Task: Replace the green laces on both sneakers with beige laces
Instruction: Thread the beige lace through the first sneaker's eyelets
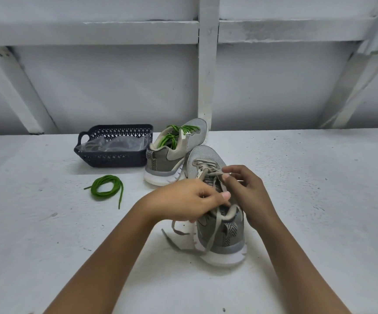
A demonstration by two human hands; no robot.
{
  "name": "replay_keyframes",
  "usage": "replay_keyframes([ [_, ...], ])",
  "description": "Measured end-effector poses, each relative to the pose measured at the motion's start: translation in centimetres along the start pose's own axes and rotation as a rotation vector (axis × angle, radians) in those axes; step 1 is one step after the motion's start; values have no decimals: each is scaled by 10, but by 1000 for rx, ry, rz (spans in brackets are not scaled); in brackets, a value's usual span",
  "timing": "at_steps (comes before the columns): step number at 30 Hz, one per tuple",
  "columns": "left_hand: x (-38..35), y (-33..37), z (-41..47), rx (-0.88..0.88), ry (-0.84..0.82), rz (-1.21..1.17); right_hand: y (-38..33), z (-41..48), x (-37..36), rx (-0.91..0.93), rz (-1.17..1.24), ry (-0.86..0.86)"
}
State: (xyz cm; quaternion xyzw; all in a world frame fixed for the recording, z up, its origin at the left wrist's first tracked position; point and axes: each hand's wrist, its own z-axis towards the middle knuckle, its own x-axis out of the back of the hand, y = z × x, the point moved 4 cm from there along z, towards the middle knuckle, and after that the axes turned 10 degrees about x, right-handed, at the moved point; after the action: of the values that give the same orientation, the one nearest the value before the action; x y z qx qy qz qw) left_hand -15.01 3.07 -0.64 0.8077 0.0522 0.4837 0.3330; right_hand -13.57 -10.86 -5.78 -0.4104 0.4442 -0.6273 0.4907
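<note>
— So, head view: both hands on the near sneaker (231,241), toe pointing away. Left hand (183,198) pinching a strand of the beige lace (214,232) over the tongue. Right hand (244,196) just beyond, pinching the lace at an upper eyelet.

— Feel of that lace?

— Probably soft, flat, limp and light, with loose ends trailing below the left hand onto the worktop (47,223). Best taken close to the tip, likely the stiffest part for threading. Sneaker itself likely light, with a pliant upper and firm sole; liable to slide unless steadied.

— And the other one?

— Far sneaker (172,159) beyond the hands, against or just beside the near one's toe, cannot tell which. Green laces (176,132) in place there. Loose green lace (106,189) coiled well left of the left hand. Dark basket (115,126) beyond that, clear bags inside.

— Surface, room?

— White painted worktop, matt and speckled, probably decent grip. White battened wall (92,87) behind.
</note>
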Motion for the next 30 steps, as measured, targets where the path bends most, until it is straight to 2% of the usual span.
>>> replay_keyframes([
  [4, 5, -2, -3, 43, 54, 24, 1, 0, 1, -13, 13, -8],
  [9, 35, -18, -14, 42, 343, 64, 2, 1, 2, -26, -2, -4],
  [13, 59, -25, -28, -49, 420, -143, -1, 1, 2, -46, -13, -14],
  [17, 70, -20, -34, -142, 295, -759, -12, 3, 5, -27, -93, -34],
  [21, 72, -12, -24, -110, 89, -1168, -42, 3, 1, 141, -296, -31],
  [23, 73, -7, -18, -97, 24, -1292, -61, -1, -7, 145, -260, -149],
  [26, 74, -2, -10, -110, -13, -1368, -78, -11, -26, 117, -202, -412],
  [28, 74, -2, -5, -108, -15, -1381, -82, -13, -36, 165, -252, -472],
  [30, 75, -1, -2, -104, -13, -1384, -82, -10, -40, 185, -263, -437],
])
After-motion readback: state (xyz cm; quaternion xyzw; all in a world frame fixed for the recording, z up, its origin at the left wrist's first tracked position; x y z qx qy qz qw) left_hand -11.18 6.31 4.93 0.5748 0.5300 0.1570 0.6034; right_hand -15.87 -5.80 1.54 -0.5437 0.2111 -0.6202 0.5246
